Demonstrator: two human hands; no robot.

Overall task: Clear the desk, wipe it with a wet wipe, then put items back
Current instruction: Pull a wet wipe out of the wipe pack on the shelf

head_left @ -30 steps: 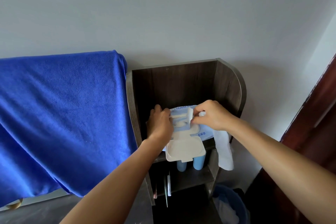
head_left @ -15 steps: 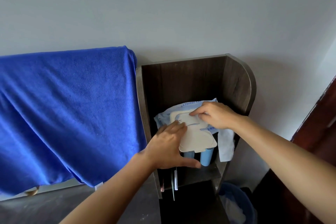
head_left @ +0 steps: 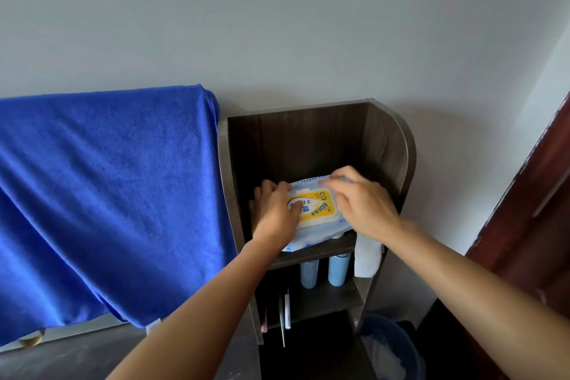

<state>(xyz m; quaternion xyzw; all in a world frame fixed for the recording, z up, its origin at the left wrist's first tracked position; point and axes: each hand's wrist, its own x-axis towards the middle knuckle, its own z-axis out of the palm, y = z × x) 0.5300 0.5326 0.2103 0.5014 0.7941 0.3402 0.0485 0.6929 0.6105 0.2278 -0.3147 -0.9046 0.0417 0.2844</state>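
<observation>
Two hands lie on the wet wipe pack, apart from each other at its two ends. The left hand covers the pack's left end, fingers laid out past it and thumb pressed flat on the yellow lid. The right hand is blurred, its fingers bent over the far right corner, and whether they grip anything cannot be told. A white wipe hangs below that wrist at the shelf's right edge, its upper end hidden behind the hand. The pack lies flat on the top shelf of a dark wooden shelf unit, lid up, long axis running left to right, print upside down, near edge jutting just over the shelf front. On the shelf below stand two pale blue cups, tops hidden by the board; thin upright items lower down are too small to name. A blue towel drapes to the left, hiding what carries it, above the grey surface. A blue bin sits by the unit's right foot, partly cut off.
</observation>
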